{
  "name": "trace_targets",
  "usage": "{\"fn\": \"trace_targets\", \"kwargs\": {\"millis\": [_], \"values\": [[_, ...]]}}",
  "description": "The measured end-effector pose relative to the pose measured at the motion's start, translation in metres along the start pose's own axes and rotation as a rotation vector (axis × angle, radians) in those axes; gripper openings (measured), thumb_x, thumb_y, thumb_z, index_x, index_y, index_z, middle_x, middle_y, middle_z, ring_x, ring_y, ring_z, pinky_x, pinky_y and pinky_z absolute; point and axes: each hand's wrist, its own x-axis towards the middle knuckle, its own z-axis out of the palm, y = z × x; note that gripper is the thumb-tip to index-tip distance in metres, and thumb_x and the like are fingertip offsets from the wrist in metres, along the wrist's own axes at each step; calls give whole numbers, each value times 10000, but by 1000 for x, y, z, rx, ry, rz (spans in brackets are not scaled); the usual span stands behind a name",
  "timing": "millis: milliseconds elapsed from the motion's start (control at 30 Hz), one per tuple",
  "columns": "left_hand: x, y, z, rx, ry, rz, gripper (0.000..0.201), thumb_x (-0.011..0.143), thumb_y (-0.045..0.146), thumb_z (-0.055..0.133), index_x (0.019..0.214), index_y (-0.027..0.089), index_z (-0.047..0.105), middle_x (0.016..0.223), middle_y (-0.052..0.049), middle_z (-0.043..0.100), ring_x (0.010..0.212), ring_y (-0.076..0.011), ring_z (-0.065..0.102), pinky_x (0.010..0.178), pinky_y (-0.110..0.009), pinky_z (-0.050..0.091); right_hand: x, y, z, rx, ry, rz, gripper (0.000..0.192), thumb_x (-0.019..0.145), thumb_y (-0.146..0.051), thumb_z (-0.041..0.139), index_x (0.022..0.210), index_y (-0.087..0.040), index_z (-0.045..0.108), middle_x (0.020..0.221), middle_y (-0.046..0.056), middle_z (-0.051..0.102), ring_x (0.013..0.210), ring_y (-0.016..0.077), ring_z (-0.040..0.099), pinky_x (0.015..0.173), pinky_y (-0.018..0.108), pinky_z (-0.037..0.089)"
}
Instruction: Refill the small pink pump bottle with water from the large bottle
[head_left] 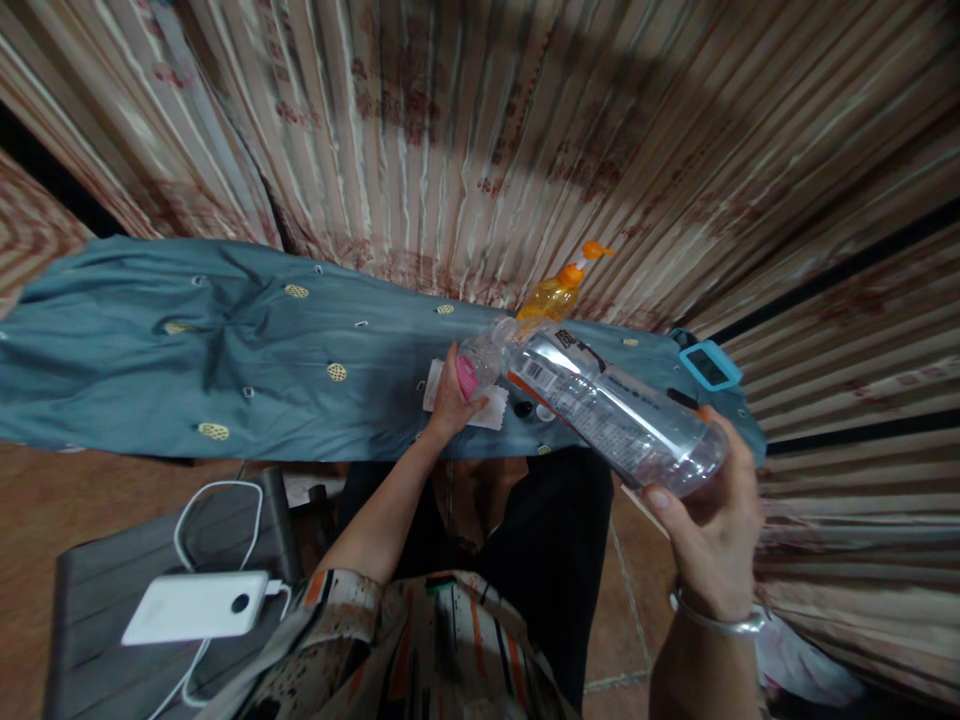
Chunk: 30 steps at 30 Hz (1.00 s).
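Your left grip (450,400) grasps a small, clear, pink-ended plastic container (486,358), and your right grip (718,535) grasps a large, clear, labelled plastic bottle (619,408) tilted toward it.

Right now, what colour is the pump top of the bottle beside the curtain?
The pump top is orange; it shows best in the head view.

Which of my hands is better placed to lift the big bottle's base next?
Right, likely: your right hand holds the bottle at its base; your left hand, near its other end, holds a pink piece.
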Motion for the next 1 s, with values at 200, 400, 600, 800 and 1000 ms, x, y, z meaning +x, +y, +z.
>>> {"fn": "trace_targets", "kwargs": {"millis": [200,400,600,800,1000], "values": [[-1,-3,0,-2,4,15,1274,562,161,930,1620,264,226,1688,-180,385,1595,-397,374,1345,-599,282,1,-1,-1,16,-15,-1,865,793,-500,866,1545,-248,522,1431,125,606,1396,377,550,1198,585,417],[-1,-1,-1,-5,0,9,1289,565,166,931,1632,249,211,1694,-190,373,1593,-396,377,1347,-598,277,4,-2,-2,-12,-18,-17,871,784,-538,864,1532,-233,539,1397,128,619,1378,376,558,1180,562,443],[-1,2,0,-6,5,-3,1292,561,139,921,1632,231,205,1686,-198,383,1588,-393,383,1350,-586,273,7,-6,-3,-33,-5,-33,895,748,-564,886,1500,-198,569,1372,136,643,1380,383,554,1133,534,487],[-1,4,-1,-15,3,-7,1271,558,135,908,1622,209,216,1679,-213,388,1588,-403,381,1356,-603,246,8,-8,-3,-19,-8,-53,883,765,-525,887,1521,-203,565,1347,126,661,1370,364,556,1098,489,506],[-1,4,-1,-19,3,-21,1262,559,142,910,1617,228,226,1681,-199,392,1588,-397,383,1352,-578,269,9,-7,-4,-33,-10,-76,880,768,-520,886,1527,-211,565,1328,117,672,1290,342,607,1037,456,536]]}}
